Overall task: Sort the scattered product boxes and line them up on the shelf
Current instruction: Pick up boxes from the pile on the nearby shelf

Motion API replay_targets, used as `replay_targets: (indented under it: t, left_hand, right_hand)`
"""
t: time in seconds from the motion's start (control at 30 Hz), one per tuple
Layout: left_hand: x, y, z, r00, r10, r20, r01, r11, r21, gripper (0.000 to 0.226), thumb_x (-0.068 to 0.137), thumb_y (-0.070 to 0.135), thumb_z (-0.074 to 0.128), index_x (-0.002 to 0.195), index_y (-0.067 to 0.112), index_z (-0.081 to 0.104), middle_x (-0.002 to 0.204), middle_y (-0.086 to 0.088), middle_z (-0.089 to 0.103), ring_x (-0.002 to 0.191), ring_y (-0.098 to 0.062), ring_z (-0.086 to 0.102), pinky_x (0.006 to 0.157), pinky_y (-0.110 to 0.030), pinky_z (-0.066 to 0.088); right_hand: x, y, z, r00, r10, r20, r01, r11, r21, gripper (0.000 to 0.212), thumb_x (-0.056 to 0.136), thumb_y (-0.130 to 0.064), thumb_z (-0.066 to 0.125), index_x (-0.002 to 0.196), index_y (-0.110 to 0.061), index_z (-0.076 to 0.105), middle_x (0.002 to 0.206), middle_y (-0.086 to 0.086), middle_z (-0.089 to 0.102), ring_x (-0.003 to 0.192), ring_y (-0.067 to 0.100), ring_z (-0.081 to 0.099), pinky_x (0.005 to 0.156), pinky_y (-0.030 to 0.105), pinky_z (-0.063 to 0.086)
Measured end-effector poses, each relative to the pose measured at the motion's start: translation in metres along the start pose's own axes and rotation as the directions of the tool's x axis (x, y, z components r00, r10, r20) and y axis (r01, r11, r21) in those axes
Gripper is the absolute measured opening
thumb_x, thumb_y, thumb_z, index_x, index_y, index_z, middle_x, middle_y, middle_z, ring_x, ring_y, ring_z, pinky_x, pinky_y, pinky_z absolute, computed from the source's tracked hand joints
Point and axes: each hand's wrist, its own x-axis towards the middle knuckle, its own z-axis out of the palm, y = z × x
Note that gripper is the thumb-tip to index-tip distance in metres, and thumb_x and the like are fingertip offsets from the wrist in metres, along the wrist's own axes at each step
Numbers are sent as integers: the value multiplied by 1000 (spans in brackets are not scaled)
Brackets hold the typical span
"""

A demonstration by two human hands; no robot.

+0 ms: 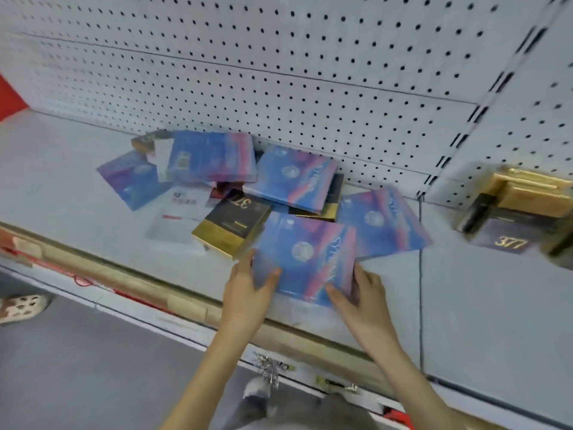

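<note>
Left hand [251,282] and right hand [361,297] grip opposite edges of the nearest blue box [305,252], probably to lift it squarely clear of the black-gold box [232,226].

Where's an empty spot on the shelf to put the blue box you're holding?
Bare shelf lies left of the pile, between the red panel and the leftmost blue box. Another free patch sits front right, between the held blue box and the gold-and-black boxes. The middle by the pegboard is crowded.
</note>
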Motion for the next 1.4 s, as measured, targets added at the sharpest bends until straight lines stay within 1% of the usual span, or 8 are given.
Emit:
replay_targets:
  t: [0.27,0.43,0.67,0.83,1.0,1.1,1.2,1.4]
  left_hand:
    - [-15,-20,-24,978,-97,182,151,938,-313,60,73,24,81,123,27,47,103,2,60,90,-12,61,64,-17,47]
    - [-2,-25,-49,953,-77,292,207,871,-446,30,77,13,78,102,17,61,86,-5,66,75,-14,62,53,-15,51]
    - [41,-21,-103,957,88,275,53,884,-465,32,70,23,79,97,13,63,77,-13,68,67,-15,59,53,-21,44]
    - [31,-36,-121,828,139,543,56,943,-327,20,82,8,71,100,16,66,85,2,76,76,-11,71,61,-19,53]
    - [13,-57,-117,954,183,238,-88,929,-358,34,72,45,68,95,20,62,88,14,70,75,5,62,66,-9,46]
    - [21,-66,-126,982,143,126,-92,935,-342,31,74,42,64,92,17,60,84,16,67,70,7,57,64,-7,44]
    - [30,-73,-127,992,66,105,-17,911,-412,14,86,23,67,98,17,61,86,9,70,81,-7,63,70,-18,50]
    - [37,-72,-112,992,-21,127,73,902,-425,8,90,25,63,97,21,61,100,-6,69,97,-29,65,84,-45,53]
  right_hand:
    - [-38,-48,17,943,117,-312,7,929,370,55,68,-43,69,121,-35,57,111,-19,66,100,-3,61,80,13,51]
    - [-58,-61,24,929,224,-295,27,753,657,49,70,-21,75,117,-30,65,110,-5,71,100,17,68,78,38,58]
    - [-44,-84,40,934,268,-235,15,630,777,44,74,-22,68,116,-12,64,110,9,71,95,20,68,72,27,57]
    - [-31,-108,68,935,300,-188,-81,697,712,16,84,-18,68,99,-17,64,88,4,74,73,17,71,57,27,56]
    - [-20,-106,68,925,232,-300,-53,863,503,11,93,-28,59,96,-21,66,93,-5,70,87,13,66,66,18,52]
    - [-19,-71,50,859,223,-461,-224,973,52,41,86,-53,59,118,-28,59,120,-2,61,109,23,56,80,32,53]
    - [-28,-41,40,850,233,-472,-402,867,-295,84,70,-76,46,133,-21,45,137,6,49,124,30,44,103,50,39]
    - [-33,-35,52,824,269,-499,-402,898,-181,78,72,-56,71,130,-9,47,133,10,50,125,29,43,107,45,35]
